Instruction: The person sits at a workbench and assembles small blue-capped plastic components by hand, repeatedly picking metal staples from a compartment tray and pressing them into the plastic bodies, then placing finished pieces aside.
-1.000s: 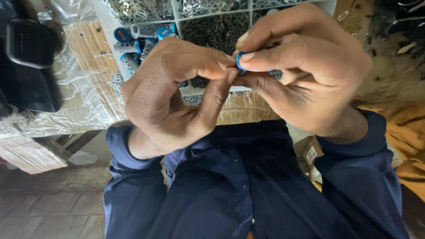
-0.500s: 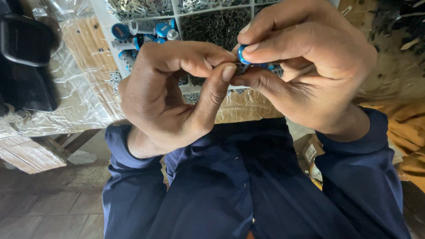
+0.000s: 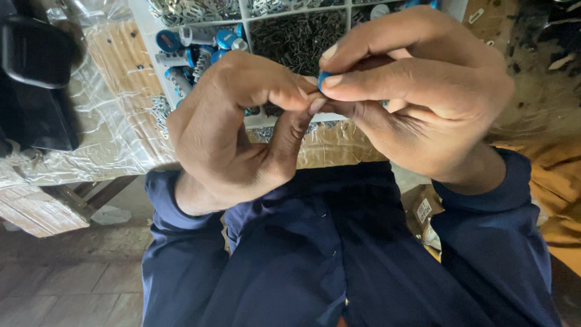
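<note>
Both hands meet close under the camera, above my dark blue lap. My right hand [image 3: 423, 91] pinches a small blue part [image 3: 323, 77] between thumb and forefinger; only a sliver of it shows. My left hand [image 3: 242, 133] curls in from the left, its thumb and fingertips pressed against the same blue part. Behind the hands lies a white compartment tray [image 3: 145, 36] holding blue-and-silver cylindrical pieces [image 3: 200, 45] and a heap of small dark metal bits [image 3: 296, 39].
The tray rests on a wooden bench wrapped in clear plastic film [image 3: 109, 121]. A black object [image 3: 36, 79] sits at the far left. Orange-brown cloth [image 3: 557, 181] lies on the right. A wooden floor [image 3: 66, 278] shows below left.
The hands stay joined on the blue part with only slight finger shifts; my left thumb has slid closer under the right fingertips. The view has shifted a little.
</note>
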Demonstrator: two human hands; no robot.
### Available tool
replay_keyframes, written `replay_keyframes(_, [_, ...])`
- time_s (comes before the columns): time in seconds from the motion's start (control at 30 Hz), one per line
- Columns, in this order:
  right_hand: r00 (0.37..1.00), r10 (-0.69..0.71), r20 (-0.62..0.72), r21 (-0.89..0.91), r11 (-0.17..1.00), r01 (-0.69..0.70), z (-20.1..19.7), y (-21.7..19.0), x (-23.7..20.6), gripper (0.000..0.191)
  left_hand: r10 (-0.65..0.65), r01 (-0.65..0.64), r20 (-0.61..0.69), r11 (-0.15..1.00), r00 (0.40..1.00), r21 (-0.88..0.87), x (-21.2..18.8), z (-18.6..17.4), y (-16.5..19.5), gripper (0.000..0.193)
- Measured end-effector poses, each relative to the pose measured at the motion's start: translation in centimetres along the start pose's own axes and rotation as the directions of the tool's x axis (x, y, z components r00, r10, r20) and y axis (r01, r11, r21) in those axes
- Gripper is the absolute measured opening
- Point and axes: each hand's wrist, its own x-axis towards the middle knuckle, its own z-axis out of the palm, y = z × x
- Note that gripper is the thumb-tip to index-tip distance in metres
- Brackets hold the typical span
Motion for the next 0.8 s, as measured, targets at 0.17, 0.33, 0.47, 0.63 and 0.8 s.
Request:
replay_keyframes(0.17, [0.997, -0.072, -0.013, 0.064, 0.995, 0.072, 0.3, 0.4, 0.2, 0.025, -0.013, 0.013, -0.001, 1.000, 1.000, -0.024, -0.8, 0.0, -0.5, 0.024])
replay_keyframes(0.33, [0.999, -0.035, -0.016, 0.046, 0.998, 0.035, 0.3, -0.3, 0.6, 0.019, -0.022, 0.024, 0.026, 0.999, 0.999, -0.044, -0.5, 0.0, -0.4, 0.027])
replay_keyframes(0.47, [1.000, -0.021, 0.001, 0.011, 1.000, 0.021, 0.2, -0.7, 1.7, 0.019, 0.042, -0.044, 0.062, 0.998, 0.997, 0.039, 0.8, -0.6, -0.2, 0.031])
replay_keyframes(0.63, [0.989, 0.146, 0.001, 0.065, 0.987, -0.146, -0.3, -1.0, 1.9, 0.032, 0.055, -0.175, 0.210, 0.771, 0.976, 0.613, 1.4, -0.6, 0.5, 0.022])
replay_keyframes(0.8, [0.966, 0.256, 0.047, 0.089, 0.962, -0.259, -1.1, -1.5, 0.3, 0.036, -0.001, -0.084, 0.160, 0.847, 0.987, 0.524, 0.9, -0.5, 0.5, 0.017])
